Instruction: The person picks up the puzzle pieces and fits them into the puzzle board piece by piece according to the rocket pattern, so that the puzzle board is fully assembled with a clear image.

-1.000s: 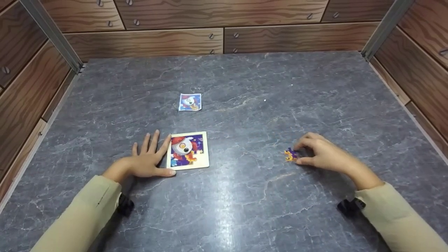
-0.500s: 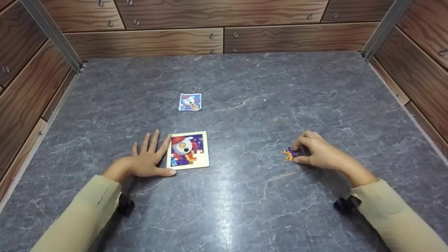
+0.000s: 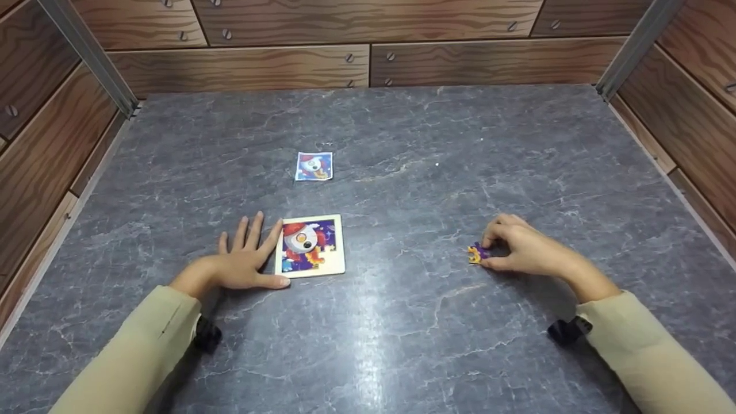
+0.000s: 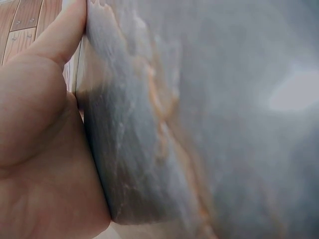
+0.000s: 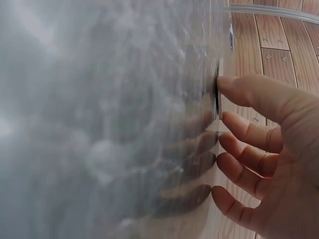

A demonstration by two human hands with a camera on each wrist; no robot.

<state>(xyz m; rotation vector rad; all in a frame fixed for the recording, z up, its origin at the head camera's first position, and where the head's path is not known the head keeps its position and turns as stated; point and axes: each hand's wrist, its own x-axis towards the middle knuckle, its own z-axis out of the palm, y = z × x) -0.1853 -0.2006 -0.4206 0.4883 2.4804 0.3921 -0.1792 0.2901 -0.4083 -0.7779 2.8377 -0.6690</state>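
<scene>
In the head view my left hand point(image 3: 238, 267) lies spread beside a cream-framed jigsaw puzzle point(image 3: 339, 244). Its thumb and index finger touch the frame's left corners. A cartoon rocket fills much of the puzzle, while bare cream backing shows at its lower right. Far to the right, my right hand point(image 3: 529, 250) has its thumb and index finger on a purple and yellow puzzle piece point(image 3: 476, 253), pinching it at the tabletop. The right wrist view shows this piece point(image 5: 220, 94) edge-on at the thumb tip, with the other fingertips lightly bent against the table.
Behind the puzzle lies a small picture card point(image 3: 314, 166) with the same rocket. The grey marbled table point(image 3: 402, 322) is bounded by wood-patterned walls point(image 3: 241, 68) at the back and sides. Two tiny white specks lie on the far right half.
My right hand has shifted slightly left and closer around the puzzle piece. The left hand and the framed puzzle stay in place; the head view has tilted a little.
</scene>
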